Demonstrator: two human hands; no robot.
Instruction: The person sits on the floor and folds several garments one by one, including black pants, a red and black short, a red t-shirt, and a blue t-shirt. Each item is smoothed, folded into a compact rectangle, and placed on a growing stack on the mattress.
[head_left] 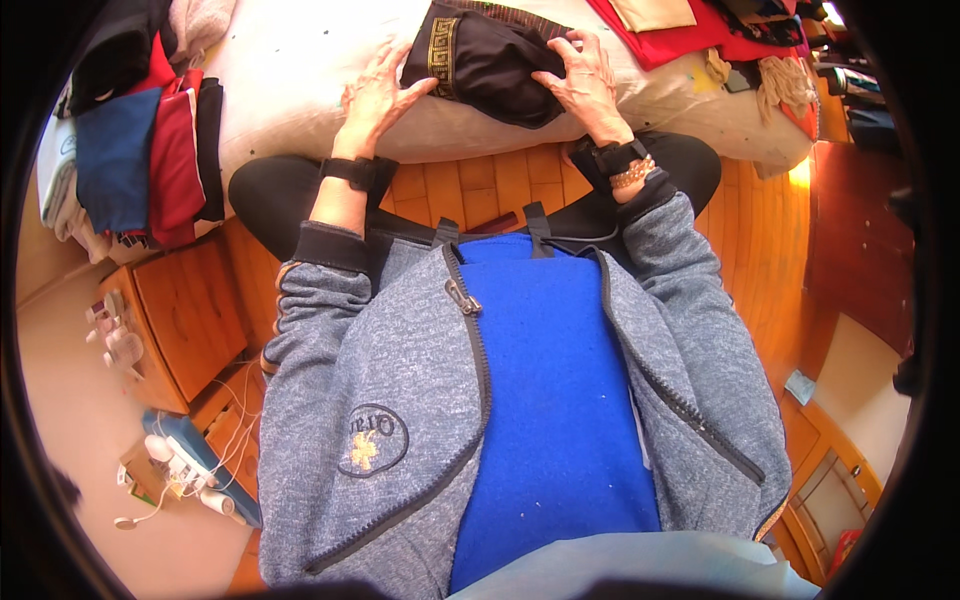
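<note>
A pair of black underpants [495, 75] with a gold key-patterned waistband lies on the bed in front of me, the band toward the left. My left hand [380, 95] is at the band side, fingers spread, its thumb tip touching or just over the band. At the opposite edge, my right hand [587, 88] rests with bent fingers, thumb and forefinger apart at the black cloth. Neither hand grips it. Behind the underpants shows a dark striped cloth [520, 18], partly hidden.
Folded clothes, among them a blue piece [118, 155] and a red one [173, 165], are stacked at the bed's left. More red cloth [650, 35] lies to the far right. A wooden cabinet [190, 310] and a white power strip with cables [195, 475] are at lower left.
</note>
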